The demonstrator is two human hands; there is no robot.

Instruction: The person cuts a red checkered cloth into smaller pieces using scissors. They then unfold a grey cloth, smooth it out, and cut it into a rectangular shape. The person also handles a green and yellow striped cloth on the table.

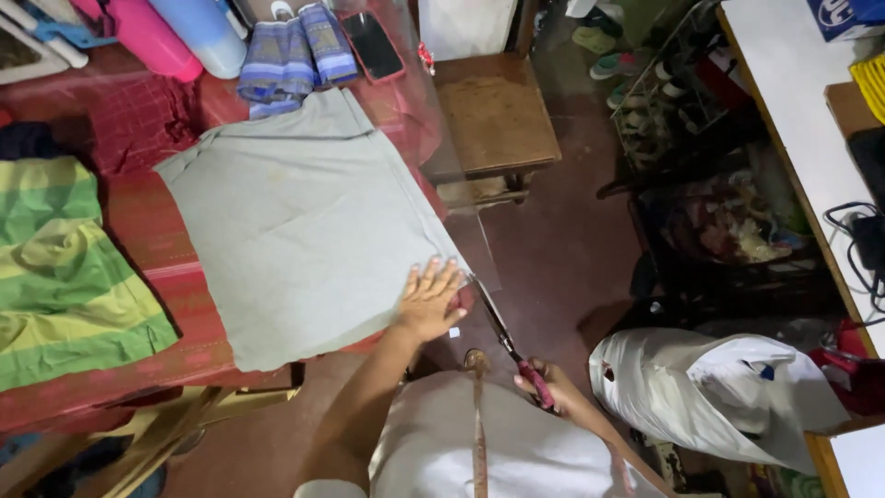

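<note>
A cluttered workroom with a dark red floor [562, 258]; a low table [157, 231] under a red cover fills the left of the view, and a wooden chair [493, 115] stands beyond its far corner.

On the table lies a large grey cloth [304, 221], spread flat, its long axis running from the far left to the near right corner. To its left is a green and yellow striped cloth [55, 267], just apart from it. At the far edge sit folded blue striped cloth [295, 55], a dark phone [371, 44], and pink and pale blue rolls [175, 32]. On the floor to the right stands a white plastic bag [719, 392].

The left hand [430, 300] lies flat, fingers spread, pressing the near right corner of the grey cloth. The right hand [550, 380] is closed on the red handles of a pair of scissors [507, 341], well clear of the table. The blades point up toward the cloth's right edge, tips just beside the left hand; whether the blades are parted cannot be told. The left hand is the nearer to the cloth. A tape measure [478, 420] hangs down the person's front.
</note>
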